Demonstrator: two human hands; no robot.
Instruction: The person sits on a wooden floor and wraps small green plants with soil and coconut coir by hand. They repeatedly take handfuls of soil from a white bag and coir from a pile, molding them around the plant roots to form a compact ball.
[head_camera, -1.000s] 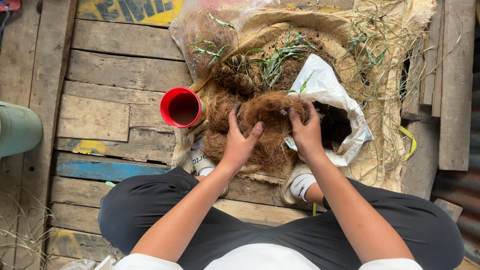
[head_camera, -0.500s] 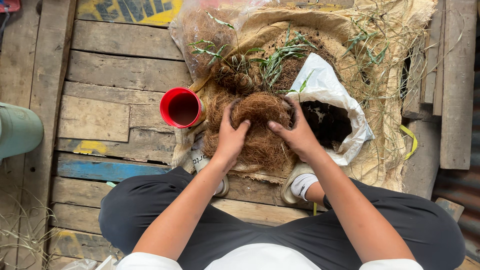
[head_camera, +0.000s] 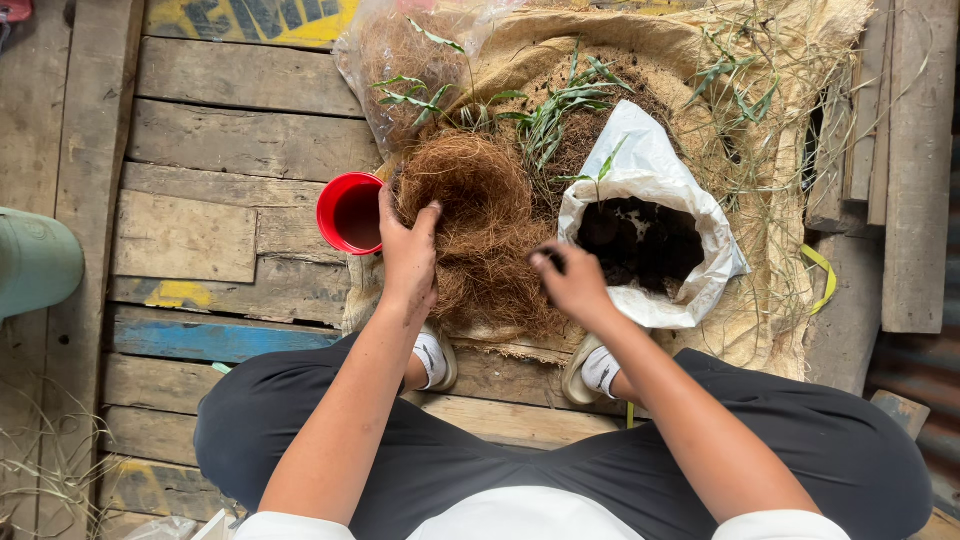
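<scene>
**A:** What lies at the left of the scene?

**B:** A green container (head_camera: 35, 262) sits at the far-left edge on a floor of worn wooden planks (head_camera: 210, 140). To its right stands a red cup (head_camera: 351, 212), open mouth up, just beside the left edge of a sheet of burlap (head_camera: 770, 290).

**A:** Where is the left hand?

**B:** The left hand (head_camera: 408, 252) rests on the left side of a mound of brown coconut fibre (head_camera: 490, 225), just right of the cup. Its fingers are spread and loosely curved, pressing into the fibre rather than closed around it.

**A:** And the fibre itself?

**B:** It lies in the middle of the scene on the burlap, just beyond the person's white shoes (head_camera: 600, 368). Behind it, further away, are a clear plastic bag (head_camera: 400, 60) of more fibre and several green seedlings (head_camera: 555, 115).

**A:** What does the right hand show?

**B:** The right hand (head_camera: 572, 285) hovers at the near right edge of the mound, beside a white bag of dark soil (head_camera: 640, 240). Its fingers are drawn together in a pinch; a small dark bit shows at the fingertips, but what it is cannot be told.

**A:** What lies furthest right?

**B:** Dry grass stems (head_camera: 760, 110) are scattered over the burlap, with more planks beyond.
</scene>
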